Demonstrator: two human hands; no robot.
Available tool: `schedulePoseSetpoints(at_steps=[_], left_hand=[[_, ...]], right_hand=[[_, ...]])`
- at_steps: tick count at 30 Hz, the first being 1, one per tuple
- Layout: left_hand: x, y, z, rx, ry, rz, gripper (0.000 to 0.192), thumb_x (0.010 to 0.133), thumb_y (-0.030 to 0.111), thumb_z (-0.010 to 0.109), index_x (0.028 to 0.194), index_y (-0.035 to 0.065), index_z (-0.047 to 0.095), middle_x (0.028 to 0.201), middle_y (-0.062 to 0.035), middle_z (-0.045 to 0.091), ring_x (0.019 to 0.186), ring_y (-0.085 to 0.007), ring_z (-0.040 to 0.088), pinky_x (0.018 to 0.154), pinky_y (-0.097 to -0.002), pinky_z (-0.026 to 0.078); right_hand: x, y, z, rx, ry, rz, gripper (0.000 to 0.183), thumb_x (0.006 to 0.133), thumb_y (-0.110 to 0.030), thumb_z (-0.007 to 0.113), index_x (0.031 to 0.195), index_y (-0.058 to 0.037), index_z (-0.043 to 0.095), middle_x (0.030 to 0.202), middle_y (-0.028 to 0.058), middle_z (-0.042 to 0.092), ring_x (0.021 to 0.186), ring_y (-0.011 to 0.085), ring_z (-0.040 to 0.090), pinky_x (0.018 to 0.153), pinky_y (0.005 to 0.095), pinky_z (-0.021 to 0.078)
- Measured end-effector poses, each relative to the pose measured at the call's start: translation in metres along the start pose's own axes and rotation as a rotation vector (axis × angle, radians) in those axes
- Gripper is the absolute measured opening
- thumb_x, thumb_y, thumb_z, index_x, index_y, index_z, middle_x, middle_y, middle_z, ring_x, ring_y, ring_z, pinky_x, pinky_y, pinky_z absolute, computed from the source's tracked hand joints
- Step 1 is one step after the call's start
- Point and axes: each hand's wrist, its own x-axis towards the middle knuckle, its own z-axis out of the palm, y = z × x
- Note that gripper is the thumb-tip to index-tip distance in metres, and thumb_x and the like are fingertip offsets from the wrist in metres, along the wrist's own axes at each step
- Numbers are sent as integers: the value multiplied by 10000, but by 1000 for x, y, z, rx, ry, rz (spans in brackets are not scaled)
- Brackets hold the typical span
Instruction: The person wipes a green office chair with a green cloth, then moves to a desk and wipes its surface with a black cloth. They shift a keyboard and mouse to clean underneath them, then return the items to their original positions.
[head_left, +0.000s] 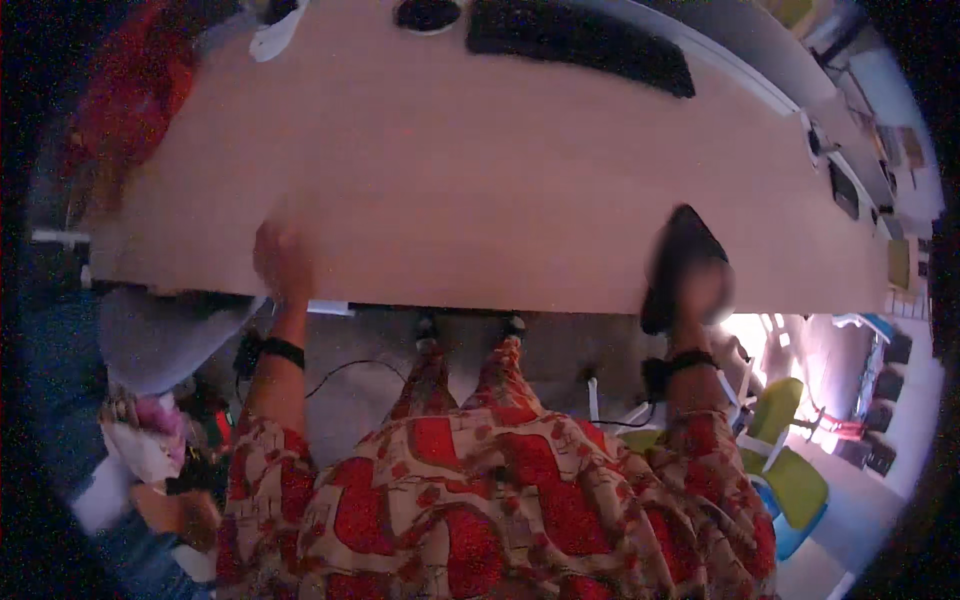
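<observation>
My left hand (285, 259), blurred, is at the near edge of the pale tabletop (480, 187), on the left. I make out nothing in it, and how its fingers lie is unclear. On the right, my right hand (703, 289) grips a dark, elongated object (684, 236) with a tapered far end, perhaps a case or pouch. That object reaches over the table's near edge, and blur hides its details. Each wrist wears a dark band.
A dark, keyboard-like slab (577, 45) lies at the far side, beside a dark round object (427, 13). Red cloth (135, 90) borders the table's left end. Green chairs (795, 480) stand lower right; bags (146, 442) sit lower left. A thin cable (360, 364) hangs below the table.
</observation>
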Motion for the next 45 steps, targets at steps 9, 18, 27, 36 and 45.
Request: schedulePoseSetpoints(at_steps=[9, 18, 27, 36, 45], left_hand=[[1, -23, 12, -762, 87, -282, 457, 904, 281, 559, 1271, 11, 516, 1205, -180, 576, 1161, -383, 512, 1016, -496, 390], [5, 130, -39, -126, -371, 144, 509, 857, 222, 577, 1286, -36, 489, 1348, -234, 479, 1259, -433, 426, 1095, -517, 296], [-10, 399, -104, -377, -396, 731, 720, 857, 472, 583, 1424, 65, 408, 1542, -189, 254, 1445, -387, 153, 1142, -603, 81], [66, 313, -99, 51, -570, 242, 741, 945, 551, 430, 1514, 116, 243, 1567, -148, 229, 1444, -375, 172, 1100, -638, 187], [71, 188, -12, 254, -323, 325, 663, 981, 554, 351, 1459, 96, 372, 1533, -171, 300, 1408, -355, 287, 1103, -566, 261]], right_hand=[[-140, -210, -94, 468, -124, -730, 663, 854, -391, 610, 1400, -63, 426, 1501, 207, 313, 1425, 398, 201, 1127, 616, 120], [-137, -176, -171, 1307, -759, -769, 455, 955, -205, 543, 1393, -110, 464, 1352, 180, 529, 1213, 309, 541, 1024, 432, 407], [-95, -4, -148, 1371, -345, -325, 305, 953, -165, 570, 1233, -51, 601, 1119, 80, 679, 1050, 185, 619, 919, 333, 483], [-117, 151, -149, 1216, -120, 197, 250, 920, -215, 627, 1123, -78, 676, 1024, 111, 714, 910, 231, 694, 803, 343, 538], [-327, 246, -128, 934, 94, 615, 264, 957, -210, 577, 1126, -18, 645, 935, 56, 699, 850, 125, 637, 788, 268, 505]])
